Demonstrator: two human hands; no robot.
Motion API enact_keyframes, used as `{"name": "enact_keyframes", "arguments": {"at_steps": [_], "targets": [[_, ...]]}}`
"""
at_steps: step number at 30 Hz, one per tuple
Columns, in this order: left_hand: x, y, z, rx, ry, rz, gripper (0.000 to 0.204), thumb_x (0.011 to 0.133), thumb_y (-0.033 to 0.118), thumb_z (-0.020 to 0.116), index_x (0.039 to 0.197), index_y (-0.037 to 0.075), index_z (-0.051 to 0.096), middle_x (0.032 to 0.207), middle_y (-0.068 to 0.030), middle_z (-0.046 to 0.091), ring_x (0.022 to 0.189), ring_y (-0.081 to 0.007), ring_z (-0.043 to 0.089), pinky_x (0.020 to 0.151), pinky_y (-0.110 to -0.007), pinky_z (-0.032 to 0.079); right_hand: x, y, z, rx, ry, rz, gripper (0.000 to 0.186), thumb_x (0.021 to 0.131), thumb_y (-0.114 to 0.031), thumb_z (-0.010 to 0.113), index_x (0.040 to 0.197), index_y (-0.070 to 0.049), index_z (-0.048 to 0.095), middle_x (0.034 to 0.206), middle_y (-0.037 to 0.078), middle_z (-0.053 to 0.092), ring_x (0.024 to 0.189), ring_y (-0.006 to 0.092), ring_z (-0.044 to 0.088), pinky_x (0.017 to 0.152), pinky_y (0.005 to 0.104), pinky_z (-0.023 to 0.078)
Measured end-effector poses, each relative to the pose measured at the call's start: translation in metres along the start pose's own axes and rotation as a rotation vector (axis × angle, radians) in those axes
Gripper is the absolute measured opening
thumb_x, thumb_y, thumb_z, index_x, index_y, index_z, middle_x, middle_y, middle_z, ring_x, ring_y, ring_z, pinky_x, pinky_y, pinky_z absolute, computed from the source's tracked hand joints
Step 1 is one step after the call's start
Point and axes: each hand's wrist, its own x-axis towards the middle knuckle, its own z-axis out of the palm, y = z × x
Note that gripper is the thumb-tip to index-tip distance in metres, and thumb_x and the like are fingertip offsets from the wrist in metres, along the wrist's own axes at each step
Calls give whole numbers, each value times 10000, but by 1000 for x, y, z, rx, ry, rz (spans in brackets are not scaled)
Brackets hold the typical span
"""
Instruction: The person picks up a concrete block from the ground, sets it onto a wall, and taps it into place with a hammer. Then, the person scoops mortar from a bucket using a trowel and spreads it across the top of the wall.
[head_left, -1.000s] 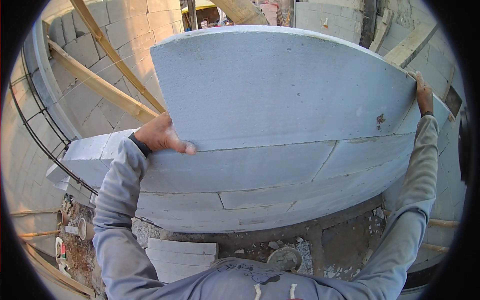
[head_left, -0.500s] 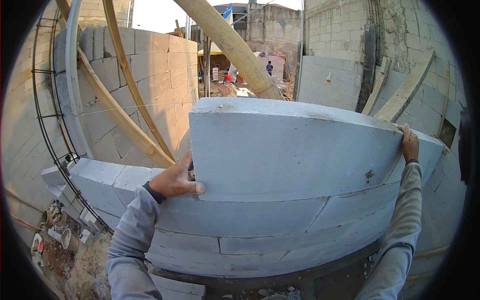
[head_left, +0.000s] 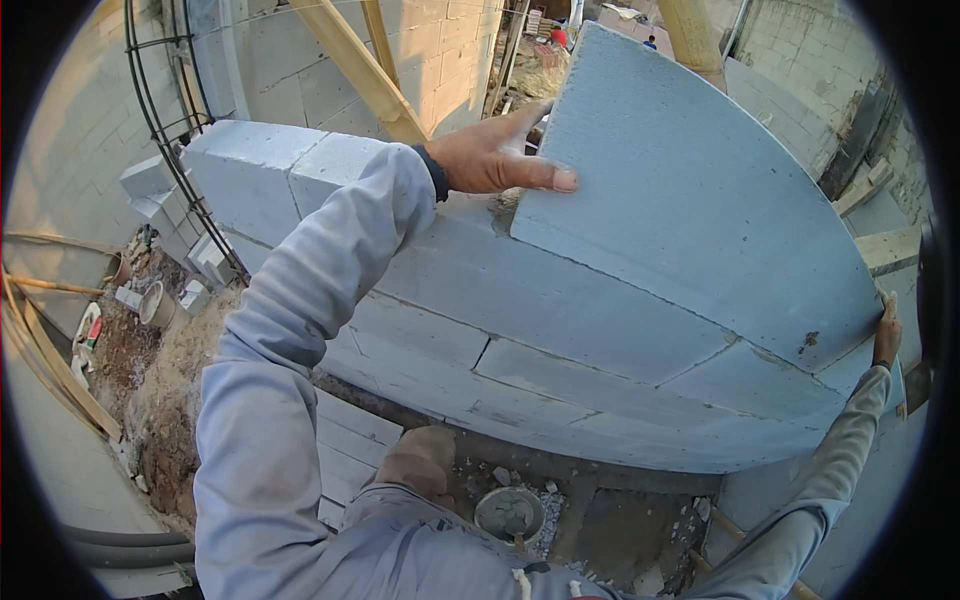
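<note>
Free room above wall top between rebar and timber

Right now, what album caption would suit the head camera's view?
Left hand and right hand at opposite ends of a pale aerated-concrete block atop a block wall.

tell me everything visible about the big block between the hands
The pale grey-white block looks like aerated concrete: a large slab with a lightly pitted broad face and a small brownish blemish near its lower right. It stands on its long edge atop the block wall. The left hand holds its left end, thumb on the face; the right hand touches its right end.
</note>
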Motion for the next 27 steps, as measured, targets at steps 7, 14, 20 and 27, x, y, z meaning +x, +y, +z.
{"name": "enact_keyframes", "arguments": {"at_steps": [7,14,20,27], "targets": [[-3,-15,-1,-1,-10,78,1227,616,666,714,1378,-138,185,1244,-388,429,1186,-451,470,1001,-392,398,-20,-71,-12,-93,-62,129,606,969,-523,291,1258,-71,572,1264,152,574,1187,270,511,1017,320,332],[3,2,-9,126,-204,-47,1290,587,708,702,1356,-177,162,1173,-391,486,1122,-444,531,990,-405,408,-87,-232,-11,140,-122,209,621,952,-516,383,1310,-23,503,1343,146,509,1294,238,399,1094,347,216],[11,2,-14,128,-213,13,1344,553,738,712,1378,-131,102,1192,-383,452,1178,-467,464,1044,-597,233,-72,-217,-3,-197,-266,162,529,914,-466,452,1176,-32,603,1188,195,593,1158,321,535,967,347,393],[11,-1,-24,142,-263,-2,1432,503,735,739,1407,-121,32,1240,-314,468,1184,-438,478,1086,-604,110,-80,-257,2,-664,-408,201,493,962,-402,313,1112,-47,619,1158,175,604,1104,353,548,953,428,401]]}}
